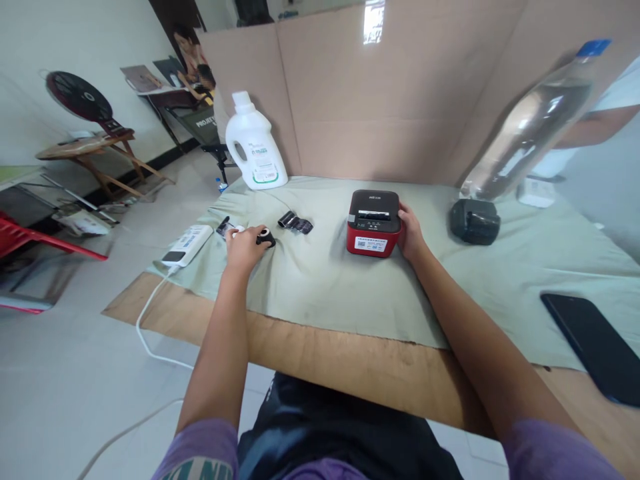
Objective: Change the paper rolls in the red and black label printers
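A small label printer (374, 223) with a black top and red body sits upright on the cloth. My right hand (411, 232) grips its right side, the far fingers partly hidden behind it. Farther left, my left hand (244, 249) is closed, thumb and fingers at a small black roll (267, 237) with a white core. A white piece and a dark, shiny strip (223, 227) lie partly covered by this hand's fingers. Between roll and printer lies a curled strip of dark film or labels (296, 223).
Left on the cloth lies a white power strip (188, 245) with its cable over the edge. A white jug (256, 143) and a large clear bottle (533, 127) stand by the cardboard wall (380, 100). A black object (474, 221) and a phone (593, 347) are right. A person (193, 63) sits behind.
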The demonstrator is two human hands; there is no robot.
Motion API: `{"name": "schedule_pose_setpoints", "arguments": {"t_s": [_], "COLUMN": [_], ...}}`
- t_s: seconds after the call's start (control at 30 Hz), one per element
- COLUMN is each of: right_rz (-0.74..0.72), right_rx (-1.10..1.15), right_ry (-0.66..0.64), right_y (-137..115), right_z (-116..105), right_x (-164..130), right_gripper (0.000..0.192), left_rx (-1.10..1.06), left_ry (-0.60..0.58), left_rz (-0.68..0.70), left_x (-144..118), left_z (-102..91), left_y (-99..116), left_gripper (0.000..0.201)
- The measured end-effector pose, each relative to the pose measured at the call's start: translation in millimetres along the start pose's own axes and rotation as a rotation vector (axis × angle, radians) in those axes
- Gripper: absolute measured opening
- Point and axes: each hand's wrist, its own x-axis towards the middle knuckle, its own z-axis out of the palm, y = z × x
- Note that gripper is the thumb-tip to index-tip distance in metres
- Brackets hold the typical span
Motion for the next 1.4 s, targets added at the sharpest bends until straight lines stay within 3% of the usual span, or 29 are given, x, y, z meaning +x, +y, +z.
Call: {"name": "schedule_pose_setpoints", "arguments": {"t_s": [0.43, 0.73, 0.9, 1.03, 1.17, 1.27, 1.4], "right_rz": [0.017, -0.004, 0.002, 0.011, 0.008, 0.007, -0.013], "right_rx": [0.01, 0.012, 0.024, 0.014, 0.008, 0.003, -0.056], "right_ry": [0.011, 0.006, 0.025, 0.02, 0.021, 0.029, 0.095], "right_y": [-3.7, -1.6, -1.5, -2.3, -3.5, -4.4, -4.5], "right_z": [2.8, 2.1, 1.7, 0.7, -0.1, 2.0, 5.5], "right_x": [-3.0, 0.1, 0.4, -0.2, 1.4, 0.9, -15.4], "right_gripper": [0.045, 0.045, 0.043, 0.043, 0.043, 0.043, 0.036], "left_rx": [-0.059, -0.132, -0.15, -0.177, -0.466, -0.893, -1.386], "left_ry": [0.024, -0.011, 0.071, 0.156, 0.177, -0.01, -0.272], "left_rz": [-0.049, -0.082, -0.057, -0.017, 0.125, 0.205, 0.047], "left_x": [-6.7, -9.4, -18.1, -24.1, -27.8, -29.2, -20.6], "left_z": [0.4, 2.6, -6.9, -17.9, -8.8, 14.7, 44.2], "left_y": [4.6, 5.8, 14.1, 34.1, 67.4, 102.3, 151.5], "left_gripper": [0.038, 0.053, 0.067, 0.067, 0.051, 0.048, 0.055]}}
